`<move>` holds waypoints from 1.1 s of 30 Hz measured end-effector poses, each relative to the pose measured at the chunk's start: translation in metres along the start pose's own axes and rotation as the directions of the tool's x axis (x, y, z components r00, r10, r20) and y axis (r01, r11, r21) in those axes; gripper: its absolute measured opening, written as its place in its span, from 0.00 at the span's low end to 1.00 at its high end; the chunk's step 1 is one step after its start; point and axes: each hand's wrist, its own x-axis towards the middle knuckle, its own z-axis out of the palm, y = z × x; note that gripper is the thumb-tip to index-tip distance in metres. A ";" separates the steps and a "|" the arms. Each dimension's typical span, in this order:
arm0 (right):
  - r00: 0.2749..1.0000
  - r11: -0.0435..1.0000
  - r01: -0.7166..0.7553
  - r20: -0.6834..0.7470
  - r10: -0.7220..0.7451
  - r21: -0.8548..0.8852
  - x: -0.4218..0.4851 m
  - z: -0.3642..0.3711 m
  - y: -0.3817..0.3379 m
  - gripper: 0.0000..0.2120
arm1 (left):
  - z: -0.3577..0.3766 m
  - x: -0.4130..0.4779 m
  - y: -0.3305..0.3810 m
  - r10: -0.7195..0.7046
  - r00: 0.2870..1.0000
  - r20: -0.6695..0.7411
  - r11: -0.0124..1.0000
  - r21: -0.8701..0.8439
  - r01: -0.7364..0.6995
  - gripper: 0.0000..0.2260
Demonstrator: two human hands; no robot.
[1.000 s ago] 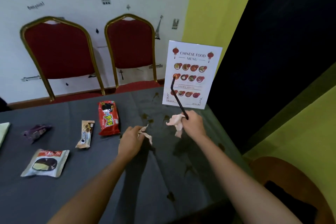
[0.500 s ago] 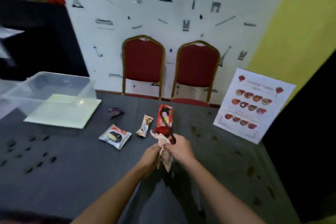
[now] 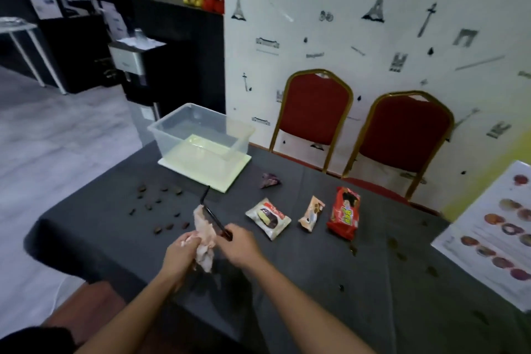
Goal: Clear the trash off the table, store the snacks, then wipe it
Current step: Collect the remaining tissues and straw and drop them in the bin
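Observation:
Over the dark grey table (image 3: 316, 290), my left hand (image 3: 181, 253) and my right hand (image 3: 240, 246) meet around crumpled pinkish tissues (image 3: 204, 234). My right hand also grips a black bent straw (image 3: 211, 211) that points up and away. Three wrapped snacks lie to the right: a white cake pack (image 3: 267, 218), a small beige bar (image 3: 311, 213) and a red pack (image 3: 344, 213). A purple wrapper (image 3: 270, 181) lies farther back. Several dark crumbs (image 3: 161, 210) are scattered left of the hands.
A clear plastic bin (image 3: 201, 135) stands on a pale lid (image 3: 227, 178) at the table's far left corner. A menu sheet (image 3: 494, 233) stands at the right edge. Two red chairs (image 3: 313, 112) are behind the table. Brown stains (image 3: 396, 250) dot the cloth on the right.
My view has swung left, bringing the bin and the floor into sight. Both hands have carried the tissues and straw leftward, from beside the menu to near the crumbs.

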 end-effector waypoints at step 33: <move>0.565 0.838 0.393 0.818 0.106 -0.380 0.133 0.532 -0.155 0.16 | -0.450 0.044 -0.221 -0.635 0.283 -0.719 0.766 -0.536 0.356 0.08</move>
